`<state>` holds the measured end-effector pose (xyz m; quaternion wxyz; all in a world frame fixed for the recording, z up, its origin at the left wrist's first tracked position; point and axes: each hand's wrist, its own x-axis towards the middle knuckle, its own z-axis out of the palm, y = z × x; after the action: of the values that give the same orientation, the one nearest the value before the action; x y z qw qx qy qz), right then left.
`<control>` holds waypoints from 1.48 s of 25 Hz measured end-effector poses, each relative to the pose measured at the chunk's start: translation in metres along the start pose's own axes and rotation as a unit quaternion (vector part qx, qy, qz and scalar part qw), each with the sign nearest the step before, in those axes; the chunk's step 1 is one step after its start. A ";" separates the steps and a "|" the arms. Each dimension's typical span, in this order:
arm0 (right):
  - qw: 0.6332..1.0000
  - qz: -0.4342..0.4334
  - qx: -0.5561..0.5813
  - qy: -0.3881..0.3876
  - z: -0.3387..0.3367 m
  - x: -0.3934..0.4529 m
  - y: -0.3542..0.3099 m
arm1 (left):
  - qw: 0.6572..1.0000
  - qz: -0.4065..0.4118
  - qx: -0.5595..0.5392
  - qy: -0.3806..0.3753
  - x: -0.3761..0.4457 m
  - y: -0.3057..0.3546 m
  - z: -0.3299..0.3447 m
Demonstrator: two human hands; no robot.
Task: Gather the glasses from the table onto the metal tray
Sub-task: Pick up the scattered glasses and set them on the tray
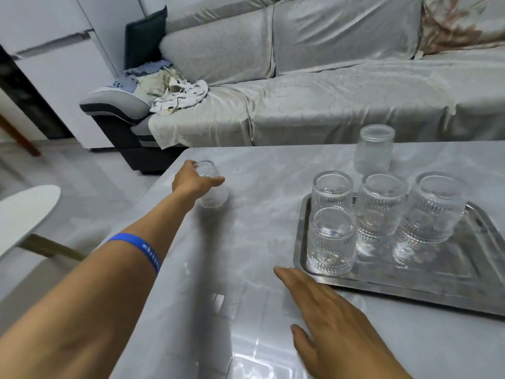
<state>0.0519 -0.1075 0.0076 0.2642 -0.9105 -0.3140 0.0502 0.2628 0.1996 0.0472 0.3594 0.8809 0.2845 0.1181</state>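
A metal tray lies on the right of the grey marble table. Several ribbed glasses stand upside down on the tray, one at its near left corner. Another glass stands upside down on the table just behind the tray. Near the table's far left corner my left hand is wrapped around a further upturned glass. My right hand hovers flat, fingers apart and holding nothing, just in front of the tray's near left corner.
A grey covered sofa runs behind the table, with crumpled cloths at its left end. A white rounded chair or stool stands to the left of the table. A blue band sits on my left forearm.
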 end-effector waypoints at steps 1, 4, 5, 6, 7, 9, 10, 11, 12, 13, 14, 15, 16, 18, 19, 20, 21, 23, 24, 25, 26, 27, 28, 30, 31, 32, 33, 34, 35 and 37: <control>1.000 -0.006 0.002 0.009 -0.001 0.001 0.001 | 1.000 0.003 -0.005 0.013 -0.007 0.003 -0.003; 0.993 0.000 0.055 0.105 -0.016 0.004 -0.006 | 0.996 0.076 -0.055 0.001 -0.060 0.026 -0.018; 0.984 0.011 0.095 0.151 -0.024 0.006 -0.008 | 0.990 0.119 -0.071 -0.025 -0.086 0.036 -0.025; 0.972 0.014 0.126 0.199 -0.034 0.009 -0.010 | 0.981 0.163 -0.086 -0.062 -0.112 0.047 -0.034; 0.961 0.009 0.139 0.240 -0.045 0.012 -0.011 | 0.968 0.204 -0.101 -0.104 -0.140 0.059 -0.042; 0.949 -0.015 0.143 0.282 -0.067 0.017 -0.013 | 0.935 0.280 -0.117 -0.181 -0.194 0.084 -0.056; 0.945 -0.022 0.156 0.285 -0.077 0.018 -0.015 | 0.918 0.318 -0.110 -0.208 -0.215 0.094 -0.060; 0.941 -0.025 0.179 0.286 -0.087 0.015 -0.016 | 0.903 0.353 -0.097 -0.225 -0.233 0.103 -0.062; 0.936 -0.024 0.197 0.291 -0.095 0.010 -0.015 | 0.892 0.368 -0.100 -0.243 -0.245 0.111 -0.064; 0.930 -0.017 0.206 0.305 -0.101 0.004 -0.013 | 0.884 0.357 -0.134 -0.271 -0.250 0.118 -0.064; 0.923 -0.004 0.207 0.324 -0.106 -0.003 -0.009 | 0.877 0.321 -0.197 -0.300 -0.253 0.122 -0.061; 0.913 0.013 0.217 0.344 -0.110 -0.009 -0.003 | 0.875 0.273 -0.258 -0.306 -0.250 0.121 -0.055; 0.900 0.037 0.237 0.364 -0.111 -0.015 0.005 | 0.887 0.216 -0.302 -0.276 -0.247 0.116 -0.044; 0.862 0.097 0.290 0.403 -0.111 -0.024 0.027 | 0.942 0.107 -0.281 -0.150 -0.237 0.093 -0.011; 0.848 0.129 0.302 0.417 -0.110 -0.026 0.038 | 0.967 0.065 -0.221 -0.106 -0.233 0.076 0.006; 0.843 0.156 0.293 0.424 -0.109 -0.027 0.048 | 0.984 0.041 -0.150 -0.093 -0.229 0.059 0.021; 0.849 0.179 0.266 0.420 -0.108 -0.028 0.058 | 0.991 0.033 -0.080 -0.106 -0.226 0.044 0.034; 0.874 0.203 0.202 0.392 -0.103 -0.026 0.072 | 0.987 0.033 0.017 -0.155 -0.219 0.025 0.053; 0.887 0.206 0.182 0.371 -0.099 -0.024 0.076 | 0.984 0.034 0.031 -0.170 -0.217 0.021 0.059; 0.900 0.205 0.163 0.350 -0.093 -0.022 0.080 | 0.984 0.034 0.033 -0.174 -0.216 0.020 0.064; 0.911 0.202 0.142 0.330 -0.087 -0.019 0.083 | 0.983 0.036 0.033 -0.176 -0.217 0.021 0.067; 0.922 0.199 0.117 0.312 -0.081 -0.016 0.085 | 0.983 0.036 0.033 -0.175 -0.218 0.024 0.069; 0.929 0.195 0.094 0.299 -0.076 -0.014 0.088 | 0.983 0.033 0.027 -0.179 -0.217 0.026 0.072; 0.936 0.198 0.076 0.281 -0.068 -0.011 0.095 | 0.982 0.027 0.009 -0.188 -0.219 0.031 0.076; 0.937 0.202 0.077 0.275 -0.066 -0.009 0.096 | 0.983 0.029 0.005 -0.182 -0.221 0.033 0.075; 0.939 0.208 0.076 0.262 -0.066 -0.009 0.096 | 0.984 0.038 0.003 -0.176 -0.221 0.032 0.073; 0.943 0.212 0.069 0.246 -0.066 -0.009 0.095 | 0.984 0.051 0.006 -0.171 -0.221 0.030 0.073; 0.948 0.211 0.062 0.230 -0.069 -0.009 0.096 | 0.983 0.068 0.012 -0.170 -0.221 0.026 0.074; 0.952 0.207 0.055 0.218 -0.074 -0.010 0.095 | 0.982 0.082 0.013 -0.172 -0.220 0.021 0.074; 0.955 0.199 0.056 0.213 -0.093 -0.012 0.094 | 0.981 0.088 -0.028 -0.172 -0.210 0.017 0.072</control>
<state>0.1172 -0.2190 0.0378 0.3599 -0.9280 -0.0601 -0.0759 0.1295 0.0260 0.0065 0.4157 0.8992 0.1361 0.0038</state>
